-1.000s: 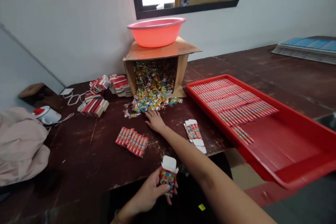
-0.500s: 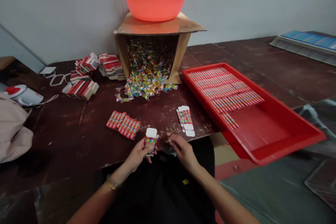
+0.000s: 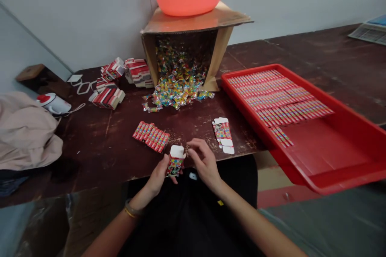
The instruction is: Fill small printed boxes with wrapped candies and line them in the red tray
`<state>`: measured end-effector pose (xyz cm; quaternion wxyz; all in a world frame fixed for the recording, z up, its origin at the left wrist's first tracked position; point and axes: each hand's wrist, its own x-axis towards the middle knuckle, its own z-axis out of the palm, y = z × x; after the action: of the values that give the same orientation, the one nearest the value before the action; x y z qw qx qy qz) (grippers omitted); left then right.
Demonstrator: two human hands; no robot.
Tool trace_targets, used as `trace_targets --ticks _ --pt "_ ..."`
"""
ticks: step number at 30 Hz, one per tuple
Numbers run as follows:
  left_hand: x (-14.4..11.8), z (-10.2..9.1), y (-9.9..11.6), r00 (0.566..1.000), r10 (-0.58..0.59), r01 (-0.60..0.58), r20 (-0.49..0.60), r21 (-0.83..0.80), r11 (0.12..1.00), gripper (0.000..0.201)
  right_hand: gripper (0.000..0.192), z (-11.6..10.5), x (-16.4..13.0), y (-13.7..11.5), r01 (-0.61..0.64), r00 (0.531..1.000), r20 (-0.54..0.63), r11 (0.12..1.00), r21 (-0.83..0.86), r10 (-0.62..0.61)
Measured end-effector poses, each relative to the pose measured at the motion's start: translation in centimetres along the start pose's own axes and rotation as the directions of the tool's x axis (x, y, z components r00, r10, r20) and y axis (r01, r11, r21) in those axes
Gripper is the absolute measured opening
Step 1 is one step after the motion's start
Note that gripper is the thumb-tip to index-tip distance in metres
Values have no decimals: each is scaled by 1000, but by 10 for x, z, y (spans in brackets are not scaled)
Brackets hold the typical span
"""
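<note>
I note my left hand (image 3: 158, 174) pinching a small printed carton (image 3: 175, 164) upright at the table's (image 3: 99, 156) near edge, flap open. My right hand's (image 3: 204, 163) fingertips (image 3: 190, 147) are pressed together just beside it; contents unclear. The carton looks light and crushable; grip its side panels.

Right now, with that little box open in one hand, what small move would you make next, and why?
Probably bring the right hand over the small box and drop in whatever its pinched fingertips carry; I cannot make out what that is. The left hand holds the box upright with its white flap raised, and the right fingertips sit just beside the opening.
</note>
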<state>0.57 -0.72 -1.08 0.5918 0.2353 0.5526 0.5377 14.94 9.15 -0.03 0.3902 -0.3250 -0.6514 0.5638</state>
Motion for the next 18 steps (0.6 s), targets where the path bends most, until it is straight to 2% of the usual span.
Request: trace_targets --ticks 1,2,3,5,7,9,13,16,17,18 --pt "1 1 -1 1000 -23 23 -6 -25 999 70 18 0 -3 4 -130 991 8 981 147 130" --pt "2 2 -2 999 -39 38 -17 -35 999 72 20 -1 -6 7 -270 963 82 919 287 258" --pt "4 4 -2 999 -47 47 -26 -30 998 69 23 -2 -8 9 -406 914 195 821 401 357" --pt "6 8 -2 999 -38 38 -27 -3 999 59 28 -5 -8 11 -602 798 407 611 515 443" --pt "8 12 -1 999 -38 38 8 -7 999 51 32 -10 -5 9 -675 737 505 508 535 449" --pt "8 15 2 999 -49 51 24 -60 997 49 34 -15 1 3 -689 723 541 508 517 430" --pt "6 15 8 998 -61 60 -2 -129 990 49 31 -19 10 -6 -683 722 553 554 475 416" --pt "4 10 14 998 25 -27 61 39 999 42 26 -14 13 -7 -696 689 596 605 387 412" --pt "4 7 16 993 66 -78 100 122 989 39 24 -12 13 -8 -679 688 601 653 337 406" --pt "4 5 17 985 103 -130 141 198 972 36 21 -9 13 -9 -625 712 585 730 277 388"
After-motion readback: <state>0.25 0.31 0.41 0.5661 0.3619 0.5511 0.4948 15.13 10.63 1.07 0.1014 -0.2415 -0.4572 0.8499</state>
